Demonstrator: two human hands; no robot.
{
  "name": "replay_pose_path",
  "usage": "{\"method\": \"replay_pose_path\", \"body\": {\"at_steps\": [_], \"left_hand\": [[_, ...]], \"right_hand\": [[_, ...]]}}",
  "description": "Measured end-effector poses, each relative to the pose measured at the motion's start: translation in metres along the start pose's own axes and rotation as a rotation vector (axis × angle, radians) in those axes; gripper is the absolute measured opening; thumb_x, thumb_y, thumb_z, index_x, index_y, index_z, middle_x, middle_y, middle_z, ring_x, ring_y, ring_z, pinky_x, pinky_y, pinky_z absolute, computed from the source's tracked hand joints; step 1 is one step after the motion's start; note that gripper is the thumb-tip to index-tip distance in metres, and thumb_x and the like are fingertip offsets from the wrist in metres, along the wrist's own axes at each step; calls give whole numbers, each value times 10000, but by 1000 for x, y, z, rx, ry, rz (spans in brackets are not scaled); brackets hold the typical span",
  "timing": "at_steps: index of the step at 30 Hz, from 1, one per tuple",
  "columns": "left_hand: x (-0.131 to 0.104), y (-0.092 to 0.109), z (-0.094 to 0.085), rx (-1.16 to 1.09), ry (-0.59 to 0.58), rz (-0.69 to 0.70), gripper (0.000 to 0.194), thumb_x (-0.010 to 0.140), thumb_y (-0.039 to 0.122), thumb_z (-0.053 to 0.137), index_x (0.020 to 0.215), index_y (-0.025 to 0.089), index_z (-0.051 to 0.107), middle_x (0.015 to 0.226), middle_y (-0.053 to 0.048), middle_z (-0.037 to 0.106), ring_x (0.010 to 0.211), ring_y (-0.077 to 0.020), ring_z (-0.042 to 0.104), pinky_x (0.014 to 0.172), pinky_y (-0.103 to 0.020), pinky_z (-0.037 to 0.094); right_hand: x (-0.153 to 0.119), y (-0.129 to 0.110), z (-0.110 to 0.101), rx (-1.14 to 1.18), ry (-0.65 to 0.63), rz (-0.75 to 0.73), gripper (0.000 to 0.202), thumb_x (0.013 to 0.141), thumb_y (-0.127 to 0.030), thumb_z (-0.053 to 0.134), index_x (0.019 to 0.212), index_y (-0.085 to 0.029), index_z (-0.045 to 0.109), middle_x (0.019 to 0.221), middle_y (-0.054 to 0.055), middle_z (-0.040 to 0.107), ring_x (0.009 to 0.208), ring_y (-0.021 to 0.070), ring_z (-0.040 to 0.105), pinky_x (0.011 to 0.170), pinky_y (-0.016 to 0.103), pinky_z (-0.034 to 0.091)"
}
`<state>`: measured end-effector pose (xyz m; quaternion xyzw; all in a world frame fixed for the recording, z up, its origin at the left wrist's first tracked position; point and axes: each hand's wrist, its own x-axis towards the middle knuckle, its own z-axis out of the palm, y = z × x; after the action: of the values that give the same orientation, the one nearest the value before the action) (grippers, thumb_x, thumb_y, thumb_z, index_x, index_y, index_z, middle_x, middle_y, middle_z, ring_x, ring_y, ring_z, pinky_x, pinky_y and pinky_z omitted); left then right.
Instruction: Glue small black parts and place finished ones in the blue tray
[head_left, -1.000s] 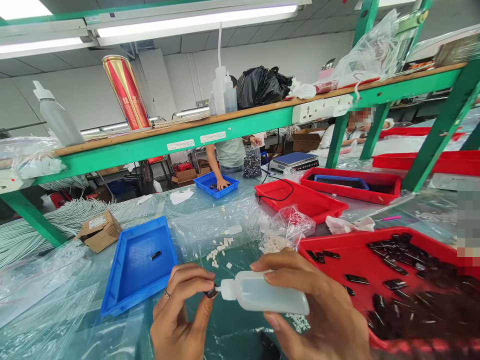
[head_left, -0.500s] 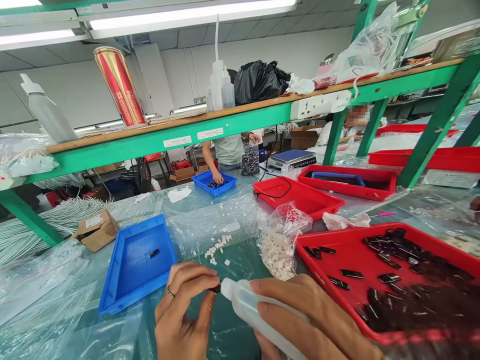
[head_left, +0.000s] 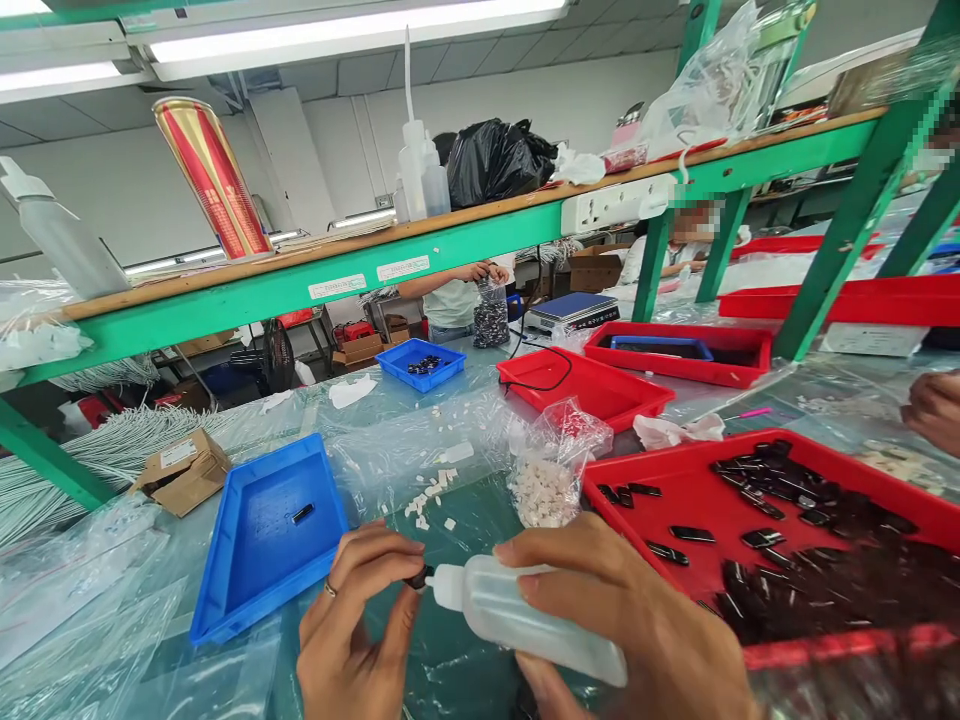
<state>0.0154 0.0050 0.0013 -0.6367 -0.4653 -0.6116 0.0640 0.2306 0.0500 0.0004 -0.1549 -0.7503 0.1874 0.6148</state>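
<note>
My right hand [head_left: 637, 630] grips a translucent squeeze bottle [head_left: 517, 615] lying almost level, its white nozzle pointing left. The nozzle tip touches a small black part [head_left: 417, 578] pinched between the thumb and fingers of my left hand [head_left: 352, 630], which wears a ring. Both hands hover low over the plastic-covered table at the bottom centre. Left of them sits a blue tray [head_left: 262, 540] with a single black part [head_left: 302, 514] inside. To the right, a red tray [head_left: 675, 500] holds several black parts.
A clear bag of small white pieces [head_left: 551, 480] and loose white pieces [head_left: 427, 497] lie ahead. Farther back stand a small blue tray [head_left: 420, 362], red trays [head_left: 585, 385] and a scale [head_left: 574, 310]. A person stands behind holding a bag. Another person's hand [head_left: 934, 408] shows at right. A green shelf [head_left: 450, 260] spans overhead.
The view has shifted slightly left. My hands stay together with the nozzle at the black part. The person behind lifted a hand out of the small blue tray to the bag.
</note>
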Motion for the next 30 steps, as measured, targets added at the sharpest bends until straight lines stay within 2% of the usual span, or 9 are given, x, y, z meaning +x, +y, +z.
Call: {"method": "replay_pose_path", "body": {"at_steps": [2,4,8,13,18,21,25,30], "left_hand": [[-2,-2,0,-27,1,-17,61,1027,404,778,1084,395,798,965,25,849,925,-256,793,1057,-569,673],[-3,-3,1,-49,-13,-21,72,1028,423,779,1092,394,794,949,29,853,898,-261,809,1080,-602,664],[-3,-2,1,-46,-22,-18,87,1025,351,789,1105,382,800,974,42,855,927,-247,817,1138,-570,639],[-2,-1,-1,-8,-23,7,71,1013,335,800,1072,373,810,979,55,849,916,-220,799,1145,-509,621],[-3,-2,-1,35,-26,8,80,1014,331,784,1066,388,807,987,52,849,929,-234,806,1141,-545,622],[-4,-2,-1,34,-23,13,90,1012,311,786,1065,381,807,979,48,850,923,-237,813,1139,-558,627],[-2,-1,-2,-27,-13,-13,89,1009,327,798,1082,378,799,982,50,869,926,-231,827,1136,-537,643],[-1,-1,-4,-53,-7,-70,206,966,217,818,1063,395,778,993,86,881,930,-205,846,1166,-497,649]], "right_hand": [[11,-1,-2,-57,21,-58,632,856,-171,766,1420,-427,639,1121,69,851,892,346,844,711,549,734],[18,-1,-3,-84,19,-97,576,860,-151,733,1377,-386,633,1096,74,843,868,316,838,682,514,721],[21,0,-1,-82,-29,-133,558,868,-139,731,1371,-350,609,1127,80,836,845,266,830,662,459,710],[18,1,-2,-93,-36,-160,598,885,-149,751,1429,-340,597,1140,89,842,833,266,827,648,463,712],[15,5,-3,-111,-67,-156,660,898,-260,782,1507,-387,563,1170,70,860,827,302,841,632,500,737],[17,5,-3,-107,-61,-160,594,890,-233,772,1441,-369,599,1154,74,858,804,282,839,649,461,749],[26,3,-8,18,6,-50,431,903,-234,762,1295,-378,659,1083,60,845,836,261,829,687,394,750],[35,10,-17,274,164,154,243,945,-402,832,1159,-391,717,1043,60,802,948,240,817,733,292,732]]}}
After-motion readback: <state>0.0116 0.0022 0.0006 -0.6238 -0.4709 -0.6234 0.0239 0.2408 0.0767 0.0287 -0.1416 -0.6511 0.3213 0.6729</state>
